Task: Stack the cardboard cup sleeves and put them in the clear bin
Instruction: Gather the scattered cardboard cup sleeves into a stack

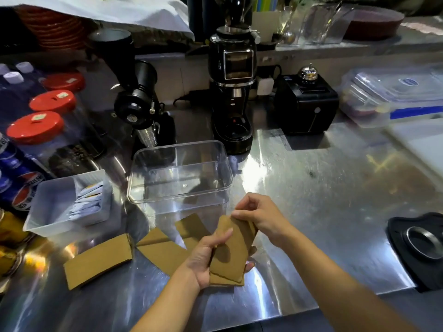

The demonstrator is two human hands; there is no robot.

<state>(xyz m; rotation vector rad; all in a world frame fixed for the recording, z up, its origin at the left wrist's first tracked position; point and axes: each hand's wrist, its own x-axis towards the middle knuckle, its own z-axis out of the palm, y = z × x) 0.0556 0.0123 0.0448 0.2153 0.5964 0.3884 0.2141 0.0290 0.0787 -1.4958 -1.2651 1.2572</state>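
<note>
I hold a small stack of flat brown cardboard cup sleeves [231, 254] above the steel counter. My left hand [206, 262] grips the stack's lower end from the left. My right hand [260, 218] pinches its upper end. Several more sleeves lie flat on the counter to the left: one large one [98, 262] at the far left, another [163, 256] beside my left hand, and one [191, 225] just in front of the bin. The clear bin [143, 188] stands empty behind them, near the counter's middle.
A white tray [48, 204] of sachets sits left of the bin, with red-lidded jars [36, 127] and cola bottles [21, 188] beyond. Two black grinders [143, 101] [231, 92] stand behind the bin. A black mat with a metal ring [419, 243] lies at the right edge.
</note>
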